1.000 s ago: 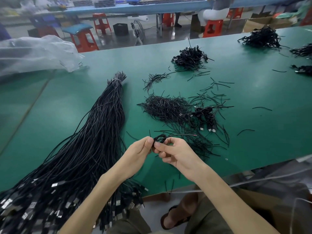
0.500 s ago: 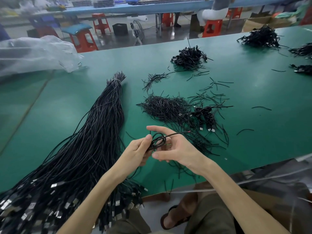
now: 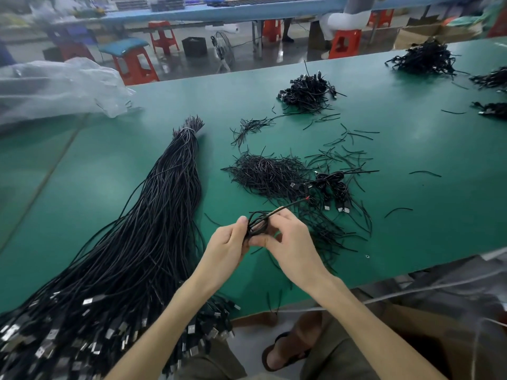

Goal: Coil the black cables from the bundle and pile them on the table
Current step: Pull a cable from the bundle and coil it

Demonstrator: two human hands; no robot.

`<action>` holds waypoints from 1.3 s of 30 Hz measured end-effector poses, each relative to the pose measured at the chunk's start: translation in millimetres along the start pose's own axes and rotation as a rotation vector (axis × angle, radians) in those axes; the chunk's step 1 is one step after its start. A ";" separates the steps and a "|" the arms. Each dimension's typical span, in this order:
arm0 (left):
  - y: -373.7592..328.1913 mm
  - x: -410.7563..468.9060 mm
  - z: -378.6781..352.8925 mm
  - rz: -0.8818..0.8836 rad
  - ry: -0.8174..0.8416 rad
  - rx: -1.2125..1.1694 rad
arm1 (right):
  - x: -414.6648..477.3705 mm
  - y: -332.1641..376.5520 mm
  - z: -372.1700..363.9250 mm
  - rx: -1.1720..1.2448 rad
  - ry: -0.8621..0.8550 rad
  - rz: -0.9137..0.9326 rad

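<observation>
The wide green table (image 3: 411, 160) stretches out before me. On its left lies the long bundle of straight black cables (image 3: 137, 242), tied at the far tip and fanning toward me until its silver plugs hang over the near edge. Right of it sits a loose heap of short black wire ties (image 3: 263, 174), and a small pile of coiled black cables (image 3: 332, 185) touches that heap's right side. Above the table's near part, my left hand (image 3: 227, 245) and right hand (image 3: 290, 242) meet on one small black cable coil (image 3: 256, 222). My left thumb and fingers pinch its left side and my right fingers curl round its right. The coil's free red-tipped end (image 3: 307, 198) sticks out up and rightward.
</observation>
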State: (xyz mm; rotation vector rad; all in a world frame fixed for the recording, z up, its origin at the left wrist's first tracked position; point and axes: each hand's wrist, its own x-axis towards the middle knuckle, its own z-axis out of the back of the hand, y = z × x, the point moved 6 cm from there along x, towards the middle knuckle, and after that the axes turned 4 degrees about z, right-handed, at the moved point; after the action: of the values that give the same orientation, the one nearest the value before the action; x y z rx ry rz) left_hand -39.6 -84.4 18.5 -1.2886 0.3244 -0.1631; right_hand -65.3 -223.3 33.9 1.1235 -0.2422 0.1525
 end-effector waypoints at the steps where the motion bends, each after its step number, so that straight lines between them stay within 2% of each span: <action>1: 0.4 0.1 -0.7 -0.016 -0.013 0.019 | -0.2 -0.8 0.3 0.010 -0.007 -0.017; 7: 0.5 -1.2 0.3 -0.053 0.005 0.115 | -0.3 -8.1 1.4 0.127 0.078 -0.084; 12: 0.1 -5.2 5.0 -0.138 -0.046 0.308 | -1.7 -7.6 -2.9 0.108 0.115 -0.049; 17: 0.5 -11.4 9.5 -0.127 -0.077 0.340 | 0.5 -12.4 0.9 0.042 0.082 -0.079; 20: 0.9 -12.9 13.1 -0.119 -0.002 0.234 | 1.2 -16.7 1.9 0.119 0.071 -0.151; 24: -2.9 -15.5 17.7 -0.154 0.182 0.331 | 2.8 -20.0 0.7 0.269 0.153 -0.221; 29: -9.0 -9.6 28.3 -0.176 0.132 0.498 | 5.0 -9.1 -5.3 0.321 0.281 -0.192; 32: -12.4 -7.6 22.1 -0.152 0.144 0.428 | 5.9 -4.2 -8.1 0.270 0.311 -0.149; 35: -8.6 -5.8 19.1 -0.114 0.201 0.227 | 5.9 -2.4 -7.8 0.242 0.312 -0.126; 39: 5.7 -7.7 14.0 0.061 0.283 0.045 | 5.2 -4.0 -7.6 0.228 0.326 -0.122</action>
State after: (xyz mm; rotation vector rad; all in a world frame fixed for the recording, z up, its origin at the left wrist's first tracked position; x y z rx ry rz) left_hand -42.6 -67.8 17.5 -1.2102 0.5977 -0.3004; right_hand -58.5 -218.1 28.6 1.3160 0.1372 0.2563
